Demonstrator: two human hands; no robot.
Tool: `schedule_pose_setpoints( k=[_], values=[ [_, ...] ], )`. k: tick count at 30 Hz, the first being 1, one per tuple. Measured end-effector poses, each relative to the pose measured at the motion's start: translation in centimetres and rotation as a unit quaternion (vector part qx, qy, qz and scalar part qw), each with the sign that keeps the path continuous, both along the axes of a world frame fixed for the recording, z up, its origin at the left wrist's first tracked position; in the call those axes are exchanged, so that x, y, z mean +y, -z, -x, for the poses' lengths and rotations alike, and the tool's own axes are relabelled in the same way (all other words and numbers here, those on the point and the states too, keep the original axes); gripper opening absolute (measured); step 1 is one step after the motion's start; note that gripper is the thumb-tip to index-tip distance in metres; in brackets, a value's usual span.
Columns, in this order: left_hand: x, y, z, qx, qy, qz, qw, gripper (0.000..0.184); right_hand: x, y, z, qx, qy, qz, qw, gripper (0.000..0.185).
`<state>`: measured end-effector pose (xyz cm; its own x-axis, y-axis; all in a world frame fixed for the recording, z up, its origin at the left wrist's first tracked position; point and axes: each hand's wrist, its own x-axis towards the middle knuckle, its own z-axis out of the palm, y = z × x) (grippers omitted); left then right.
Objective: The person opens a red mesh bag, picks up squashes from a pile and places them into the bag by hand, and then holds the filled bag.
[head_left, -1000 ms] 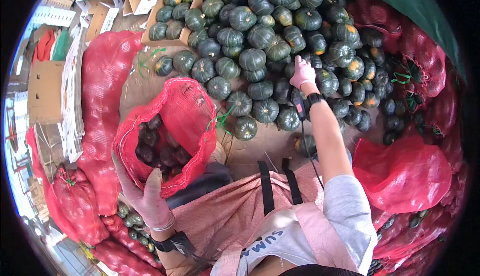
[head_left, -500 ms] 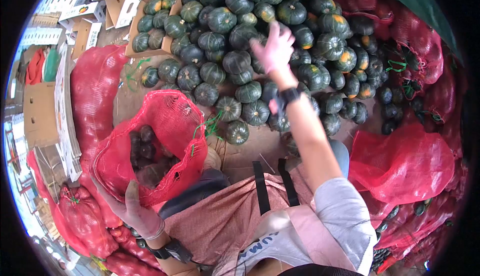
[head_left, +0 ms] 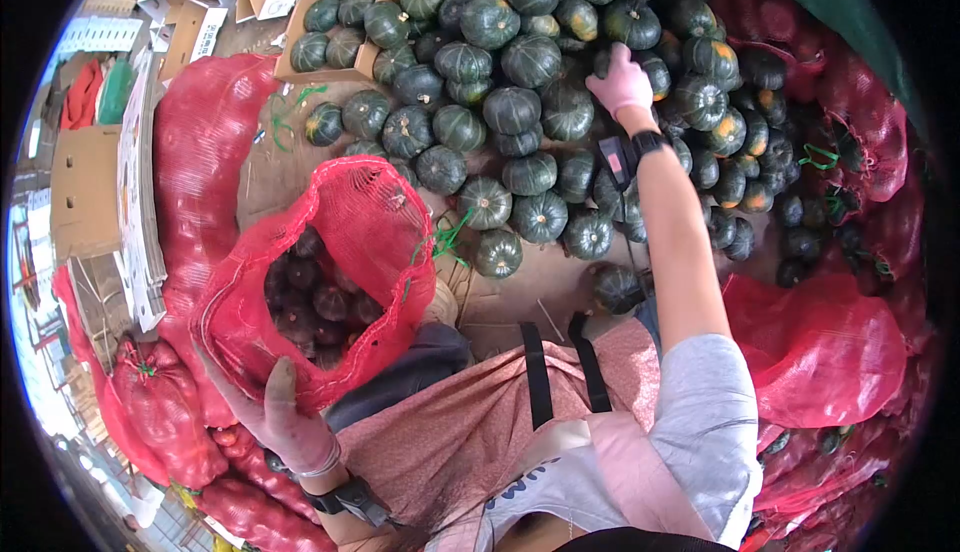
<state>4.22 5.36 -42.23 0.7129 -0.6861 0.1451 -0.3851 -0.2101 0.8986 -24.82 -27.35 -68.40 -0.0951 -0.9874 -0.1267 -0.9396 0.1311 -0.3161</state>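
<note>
My left hand (head_left: 297, 430), in a pale glove, grips the near rim of an upright red mesh sack (head_left: 375, 207). Its thumb shows at the mouth; the fingers run down along the outer left side. Inside the sack lie several dark green squashes (head_left: 333, 302). My right hand (head_left: 624, 87), also gloved, is stretched far out over a heap of green kabocha squashes (head_left: 490, 22). Thumb and forefinger close around a small dark squash (head_left: 603, 61) in the heap; the other fingers are mostly hidden.
A cardboard box (head_left: 370, 60) of squashes stands at the back left, near a long full red sack (head_left: 205, 152). At the right lies a loose red mesh sack (head_left: 815, 352), with filled sacks behind it. A single squash (head_left: 616, 287) sits near my knees.
My right hand has reached farther out and right, down onto the heap, its spread fingers now closing on a squash. My left hand still holds the sack. The view has shifted slightly.
</note>
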Motion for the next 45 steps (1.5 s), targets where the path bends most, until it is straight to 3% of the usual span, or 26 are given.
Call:
schedule_pose_setpoints(
  k=[3,4,5,7,8,10,11,13,15,16,17,19,20,21,22,25,29,31,33,34,35,37,39,41,43,45],
  values=[
    [0.6,0.1,-0.7,-0.030,0.021,-0.032,0.999,0.067,5.3,2.2,2.1,-0.242,0.156,0.050,0.956,0.059],
    [0.6,0.2,-0.5,-0.029,0.027,-0.032,0.999,0.067,7.5,3.4,2.1,-0.442,0.189,0.019,0.877,0.056],
    [0.5,0.3,-0.4,-0.028,0.033,-0.031,0.999,0.067,9.8,3.9,1.7,-0.622,0.214,-0.015,0.753,0.053],
    [-0.2,0.1,0.2,-0.017,0.053,-0.017,0.998,0.068,13.4,1.5,-2.4,-0.818,0.083,-0.054,0.567,0.058],
    [-0.2,0.2,0.3,0.010,0.049,-0.007,0.999,0.069,15.8,-0.7,-5.7,-0.848,0.064,-0.054,0.524,0.060],
    [-0.7,0.4,0.6,0.069,0.047,0.020,0.996,0.071,18.6,-3.3,-11.3,-0.810,-0.028,-0.091,0.579,0.076],
    [-0.9,0.5,0.8,0.061,0.047,0.017,0.997,0.071,19.8,-4.8,-13.3,-0.735,-0.138,-0.060,0.661,0.082],
    [-1.0,0.2,0.8,0.042,0.042,0.011,0.998,0.073,21.7,-8.2,-16.3,-0.673,-0.321,0.026,0.666,0.079],
    [-0.6,0.5,0.3,0.043,0.029,0.012,0.999,0.072,20.2,-7.8,-15.9,-0.664,-0.478,-0.028,0.574,0.069],
    [-0.7,0.3,0.5,0.045,0.018,0.018,0.999,0.072,18.8,-8.0,-14.1,-0.627,-0.441,-0.002,0.643,0.057],
    [-0.8,0.3,0.5,0.047,0.006,0.023,0.999,0.072,17.2,-7.6,-11.9,-0.538,-0.350,-0.006,0.767,0.053],
    [-1.0,0.3,0.5,0.057,0.003,0.021,0.998,0.072,12.8,-6.4,-7.3,-0.319,-0.131,0.057,0.937,0.053],
    [-1.2,0.3,0.7,0.060,0.001,0.018,0.998,0.072,10.1,-2.3,-4.9,-0.227,-0.061,0.239,0.942,0.054],
    [-1.3,0.3,0.9,0.062,-0.002,0.014,0.998,0.073,6.8,-2.1,-2.4,-0.125,0.014,0.220,0.967,0.054],
    [-1.4,0.6,0.7,0.030,-0.007,-0.014,0.999,0.074,4.0,-1.6,-0.2,-0.002,0.041,0.296,0.954,0.056],
    [-2.4,0.4,1.0,0.016,-0.028,-0.025,0.999,0.080,-1.5,0.6,5.3,0.123,0.024,0.069,0.990,0.066],
    [-2.9,0.8,1.4,0.042,-0.021,-0.021,0.999,0.078,-1.1,2.2,4.3,0.163,0.022,0.088,0.982,0.065],
    [-2.6,1.1,0.5,0.067,-0.002,-0.028,0.997,0.075,-0.4,2.0,4.2,0.102,0.013,0.068,0.992,0.066],
    [-3.0,1.0,0.5,0.068,0.008,-0.029,0.997,0.075,1.0,3.9,4.8,-0.113,0.094,0.126,0.981,0.064],
    [-3.1,0.9,0.6,0.070,0.014,-0.031,0.997,0.076,2.0,5.6,4.9,-0.389,0.153,0.066,0.906,0.058],
    [-3.3,1.0,0.8,0.074,0.009,-0.030,0.997,0.077,3.2,5.6,4.9,-0.630,0.198,0.002,0.751,0.053],
    [-3.7,1.0,1.3,0.080,0.000,-0.029,0.996,0.079,6.1,4.5,4.2,-0.778,0.217,-0.034,0.589,0.043],
    [-3.6,0.9,1.4,0.078,0.009,-0.024,0.997,0.079,7.5,5.6,3.8,-0.831,0.184,-0.039,0.524,0.043],
    [-3.5,0.9,1.2,0.067,0.029,-0.022,0.997,0.078,8.7,4.1,2.7,-0.841,0.180,-0.047,0.508,0.041],
    [-2.9,0.9,0.8,0.051,0.060,-0.026,0.997,0.075,8.7,4.4,1.8,-0.809,0.203,-0.058,0.549,0.049],
    [-2.6,0.9,0.8,0.050,0.057,-0.022,0.997,0.076,8.3,5.0,1.7,-0.622,0.122,-0.003,0.774,0.053]
  ],
)
